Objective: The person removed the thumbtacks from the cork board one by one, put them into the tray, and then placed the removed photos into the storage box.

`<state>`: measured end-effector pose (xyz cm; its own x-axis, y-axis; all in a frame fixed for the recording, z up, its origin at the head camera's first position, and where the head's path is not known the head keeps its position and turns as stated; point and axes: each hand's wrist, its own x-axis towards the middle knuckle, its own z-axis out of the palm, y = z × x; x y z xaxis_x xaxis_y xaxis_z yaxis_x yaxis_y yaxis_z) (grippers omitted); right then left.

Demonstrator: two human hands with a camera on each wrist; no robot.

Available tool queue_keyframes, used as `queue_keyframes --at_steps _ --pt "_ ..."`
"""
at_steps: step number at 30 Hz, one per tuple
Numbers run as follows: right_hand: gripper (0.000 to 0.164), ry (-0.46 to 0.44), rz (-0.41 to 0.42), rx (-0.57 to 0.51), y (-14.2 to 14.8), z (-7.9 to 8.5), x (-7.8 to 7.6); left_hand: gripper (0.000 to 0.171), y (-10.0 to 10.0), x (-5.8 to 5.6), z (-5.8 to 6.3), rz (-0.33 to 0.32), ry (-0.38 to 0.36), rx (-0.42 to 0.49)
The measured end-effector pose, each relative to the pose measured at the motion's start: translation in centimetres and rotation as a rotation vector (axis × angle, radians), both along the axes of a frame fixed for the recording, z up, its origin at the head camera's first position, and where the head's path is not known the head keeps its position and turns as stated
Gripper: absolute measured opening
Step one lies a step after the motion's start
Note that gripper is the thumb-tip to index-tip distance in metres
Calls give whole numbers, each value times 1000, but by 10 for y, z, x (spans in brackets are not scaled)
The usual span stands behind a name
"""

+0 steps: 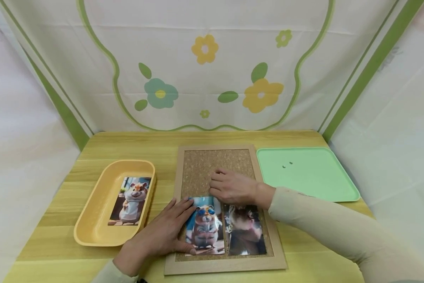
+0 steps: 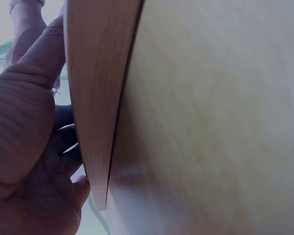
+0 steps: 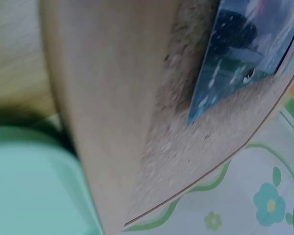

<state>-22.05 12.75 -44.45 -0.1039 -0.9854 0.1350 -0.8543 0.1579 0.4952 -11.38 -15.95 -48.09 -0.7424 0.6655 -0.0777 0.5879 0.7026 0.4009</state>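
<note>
A cork board [image 1: 217, 162] in a wooden frame lies on the table, with two photos side by side on its near half. My left hand [image 1: 162, 230] rests spread over the frame's left side, thumb and fingertips on the edge of the hamster photo with blue sunglasses [image 1: 206, 232]. Over that photo's top edge, my right hand [image 1: 231, 187] has its fingers curled and pinches a small thumbtack, whose thin tip [image 2: 56, 91] shows in the left wrist view. The glossy second photo [image 1: 245, 232] lies under my right wrist, with a silver thumbtack [image 3: 249, 75] in its upper part.
To the left stands a yellow tray [image 1: 91, 212] with another hamster photo [image 1: 132, 200] in it. A green tray [image 1: 314, 177] beside the board's right side bears two small thumbtacks [image 1: 287, 164]. A flowered cloth [image 1: 204, 90] hangs behind the table.
</note>
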Motion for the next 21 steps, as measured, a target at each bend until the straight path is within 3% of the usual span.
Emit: queue_keyframes --at_steps 7,16,21 --pt "21 12 -22 -58 21 5 -4 120 0 0 0 1 -3 -2" --pt "47 54 -89 -71 59 11 -3 118 -1 1 2 1 -11 12" --pt "47 76 -125 -77 81 11 -2 118 1 1 1 -5 -17 14"
